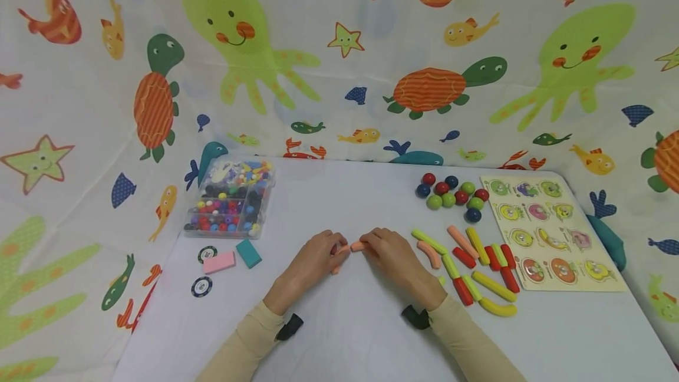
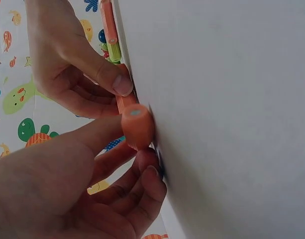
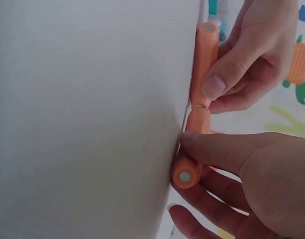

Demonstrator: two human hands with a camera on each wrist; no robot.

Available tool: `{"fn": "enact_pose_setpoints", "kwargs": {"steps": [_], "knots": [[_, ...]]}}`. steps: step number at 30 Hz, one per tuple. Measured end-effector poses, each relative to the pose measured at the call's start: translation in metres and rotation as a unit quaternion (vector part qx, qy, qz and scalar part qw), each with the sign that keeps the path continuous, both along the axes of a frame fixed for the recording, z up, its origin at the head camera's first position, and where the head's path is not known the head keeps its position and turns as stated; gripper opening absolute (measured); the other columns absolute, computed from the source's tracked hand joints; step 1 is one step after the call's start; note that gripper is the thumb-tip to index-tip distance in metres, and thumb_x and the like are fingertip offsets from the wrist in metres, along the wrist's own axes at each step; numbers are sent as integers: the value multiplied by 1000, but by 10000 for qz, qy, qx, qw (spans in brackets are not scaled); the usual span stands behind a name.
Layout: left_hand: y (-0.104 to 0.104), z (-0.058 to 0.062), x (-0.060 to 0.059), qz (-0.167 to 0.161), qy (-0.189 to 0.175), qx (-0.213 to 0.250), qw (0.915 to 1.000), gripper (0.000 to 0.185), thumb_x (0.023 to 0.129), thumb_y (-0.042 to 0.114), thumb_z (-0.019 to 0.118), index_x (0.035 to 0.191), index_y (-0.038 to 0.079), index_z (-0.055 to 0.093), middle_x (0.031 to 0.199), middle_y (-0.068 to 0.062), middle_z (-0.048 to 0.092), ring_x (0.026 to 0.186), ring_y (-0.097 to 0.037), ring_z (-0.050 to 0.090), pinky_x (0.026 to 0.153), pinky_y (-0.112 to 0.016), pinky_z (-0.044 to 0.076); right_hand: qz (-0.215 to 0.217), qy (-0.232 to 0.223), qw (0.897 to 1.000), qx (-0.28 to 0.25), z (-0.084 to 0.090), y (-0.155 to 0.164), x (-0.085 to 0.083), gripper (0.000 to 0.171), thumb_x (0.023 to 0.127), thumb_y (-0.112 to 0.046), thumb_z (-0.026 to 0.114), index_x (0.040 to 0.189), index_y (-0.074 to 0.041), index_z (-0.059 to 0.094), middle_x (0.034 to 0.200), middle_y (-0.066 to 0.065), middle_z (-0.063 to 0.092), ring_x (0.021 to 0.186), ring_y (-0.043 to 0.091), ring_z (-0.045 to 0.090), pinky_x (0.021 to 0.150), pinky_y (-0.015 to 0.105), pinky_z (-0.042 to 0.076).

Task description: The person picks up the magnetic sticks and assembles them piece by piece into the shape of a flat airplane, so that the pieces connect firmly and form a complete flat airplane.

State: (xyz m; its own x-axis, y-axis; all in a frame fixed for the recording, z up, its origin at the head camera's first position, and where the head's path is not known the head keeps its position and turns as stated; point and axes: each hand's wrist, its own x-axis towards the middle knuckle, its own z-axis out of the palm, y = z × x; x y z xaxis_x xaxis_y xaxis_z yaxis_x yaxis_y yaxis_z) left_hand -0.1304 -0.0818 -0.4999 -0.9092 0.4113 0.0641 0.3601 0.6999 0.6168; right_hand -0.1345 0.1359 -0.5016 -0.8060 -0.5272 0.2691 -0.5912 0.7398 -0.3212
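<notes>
Left hand (image 1: 313,258) and right hand (image 1: 389,252) each pinch a short orange foam tube (image 1: 356,246) end to end, and uneven pressure could pop the joint apart.

Pinching two orange tubes (image 1: 350,247) end to end with left hand (image 1: 314,255) and right hand (image 1: 391,254), just left of the loose colored tubes (image 1: 472,267), well right of the bead box (image 1: 231,198).
</notes>
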Motion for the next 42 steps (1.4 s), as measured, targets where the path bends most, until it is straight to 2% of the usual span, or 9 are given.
{"fn": "enact_pose_setpoints", "kwargs": {"steps": [9, 16, 23, 31, 36, 42], "knots": [[1, -1, 0, -9, -103, -94, 9999, 19, 99, 27, 67, 107, 10, 71, 78, 4, 52, 66, -9, 46, 61, -23, 40, 13, -70, 10000, 7, -1, -1, 2, 22, 88, -10, 79, 110, -10, 74, 100, 2, 72, 90, 17, 67, 81, 35, 58], [2, 0, 1, 14, -199, -115, 9997, 26, 98, 34, 67, 108, 10, 71, 73, 6, 51, 64, -8, 46, 60, -24, 40, 212, -185, 9996, 37, -2, -2, 1, 25, 89, -14, 78, 114, -10, 73, 103, 1, 71, 94, 17, 66, 83, 34, 57], [3, -2, 1, -23, 166, -119, 9998, 26, 98, 31, 68, 113, 9, 71, 89, -3, 59, 73, -12, 52, 66, -28, 46, 346, -388, 9986, 19, -1, -2, 2, 28, 91, -15, 76, 119, -10, 72, 107, 2, 71, 98, 17, 66, 88, 35, 57], [3, -1, 1, -157, 371, -20, 9992, 20, 99, 23, 68, 111, 7, 71, 88, -3, 60, 75, -12, 53, 70, -29, 49, 478, -311, 9984, -25, 2, -2, 2, 30, 91, -16, 77, 120, -10, 71, 109, 3, 71, 99, 18, 66, 88, 36, 57], [1, -1, -2, 16, 309, -82, 9995, 16, 97, 18, 70, 107, 7, 70, 85, -3, 58, 71, -11, 48, 65, -26, 44, 267, -310, 9991, -128, 8, 5, 0, 32, 91, -18, 77, 122, -10, 72, 114, 3, 72, 105, 20, 67, 92, 38, 57], [-7, 3, -3, 296, -83, 52, 9995, 16, 97, 19, 70, 103, 4, 68, 82, -3, 56, 72, -13, 48, 66, -28, 44, -181, -629, 9973, -346, 22, 25, -9, 31, 95, -17, 72, 125, -8, 70, 118, 6, 72, 113, 23, 66, 98, 43, 54]]}}
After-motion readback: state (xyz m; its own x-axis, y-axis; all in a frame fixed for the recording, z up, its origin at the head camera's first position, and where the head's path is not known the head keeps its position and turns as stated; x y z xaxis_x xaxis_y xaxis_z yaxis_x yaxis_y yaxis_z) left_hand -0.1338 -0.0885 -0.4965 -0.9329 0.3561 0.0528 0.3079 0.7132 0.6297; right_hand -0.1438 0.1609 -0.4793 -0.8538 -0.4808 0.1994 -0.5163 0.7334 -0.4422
